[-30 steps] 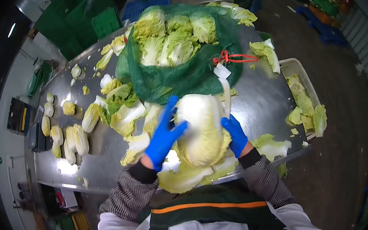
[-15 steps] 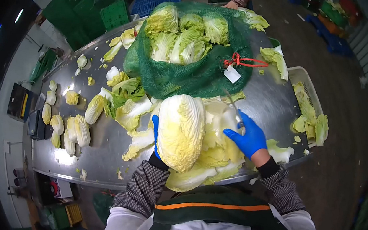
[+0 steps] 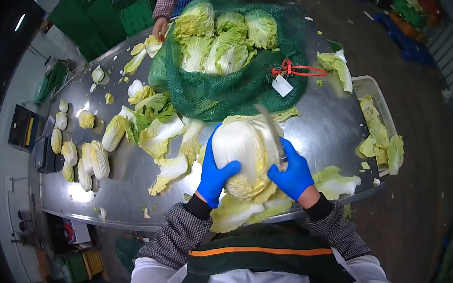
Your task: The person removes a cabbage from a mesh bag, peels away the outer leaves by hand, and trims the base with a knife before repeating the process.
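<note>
A large napa cabbage (image 3: 234, 146) rests on the table in front of me, pale and partly stripped. My left hand (image 3: 214, 171), in a blue glove, grips its left side with the thumb laid across the front. In my gloved right hand (image 3: 291, 174) is a knife (image 3: 271, 130), its blade pointing up and away along the cabbage's right side. Those right fingers also touch the cabbage or lie close against it; the exact contact is hidden. Loose outer leaves (image 3: 235, 211) lie beneath and near the cabbage.
A green mesh sack (image 3: 215, 97) of cabbages stands behind. Trimmed small heads (image 3: 93, 159) sit on the metal table (image 3: 131, 195) at left. A white crate (image 3: 368, 85) with leaves is at right. Across the table, another person's hand (image 3: 159, 30) reaches beside the sack.
My left hand has come round to the cabbage's front left, and the cabbage has turned. My right hand and knife have moved left against it. The other person has shifted left.
</note>
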